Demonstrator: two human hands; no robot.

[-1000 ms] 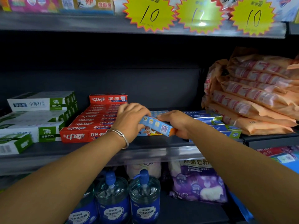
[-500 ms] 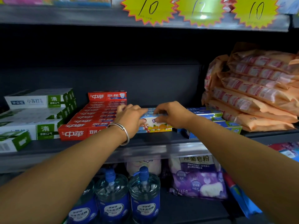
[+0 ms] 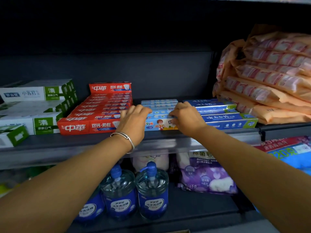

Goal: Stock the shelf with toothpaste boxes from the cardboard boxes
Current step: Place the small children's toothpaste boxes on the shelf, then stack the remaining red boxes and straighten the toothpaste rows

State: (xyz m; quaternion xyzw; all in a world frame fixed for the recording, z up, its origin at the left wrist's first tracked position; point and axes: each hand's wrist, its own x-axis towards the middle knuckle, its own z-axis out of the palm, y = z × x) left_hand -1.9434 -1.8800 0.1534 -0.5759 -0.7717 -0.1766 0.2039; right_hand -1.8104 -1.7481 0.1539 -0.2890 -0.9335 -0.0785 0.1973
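We see both hands on the shelf (image 3: 70, 145): left hand (image 3: 133, 121) and right hand (image 3: 186, 117) rest curled fingers on the front light-blue toothpaste box (image 3: 158, 124) (whether they pinch it, we cannot tell). Red boxes (image 3: 94, 115) lie just left of the grip, dark-blue boxes (image 3: 223, 115) just right, 2 pump bottles (image 3: 134, 194) below.

Both bare forearms reach forward and up from lower frame corners, converging over shelf front edge. Left hand (image 3: 134, 120) palm down, fingers loosely curled, bangle at wrist. Right hand (image 3: 186, 117) palm down, fingertips bent downward, knuckles raised.
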